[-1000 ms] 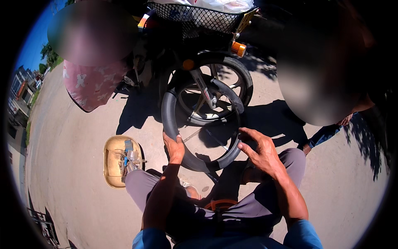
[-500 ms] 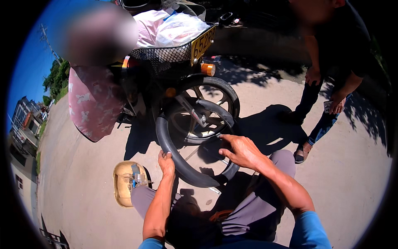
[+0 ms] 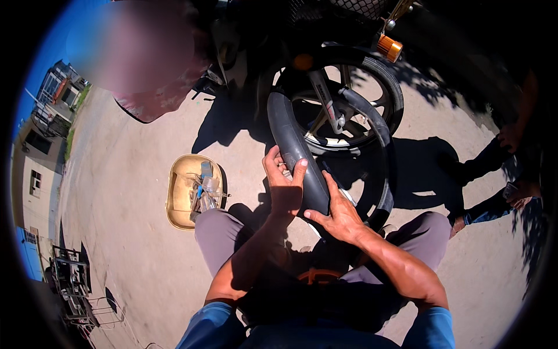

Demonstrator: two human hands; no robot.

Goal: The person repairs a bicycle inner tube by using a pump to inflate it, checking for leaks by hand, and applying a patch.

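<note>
A black, inflated inner tube (image 3: 294, 148) stands tilted in front of me, its ring overlapping the motorcycle wheel (image 3: 396, 87) behind it. My left hand (image 3: 283, 177) cups the near left side of the tube, thumb resting on the rubber and fingers bent at its outer edge. On the other side of the same stretch, my right hand (image 3: 342, 216) presses in, forefinger lying along the tube and thumb at its lower edge. Between them the hands hold this section. Shadow darkens the lower part of the ring.
A tan tool tray (image 3: 172, 203) with metal tools lies on the concrete by my left knee. The motorcycle's fork (image 3: 326, 102) and orange light (image 3: 390, 48) are ahead. A person at far right holds a phone (image 3: 510, 191); another is at upper left.
My right hand has come left and down onto the tube, near my left hand. My left hand has turned, thumb now across the rubber. The view has shifted, placing the wheel farther up and right.
</note>
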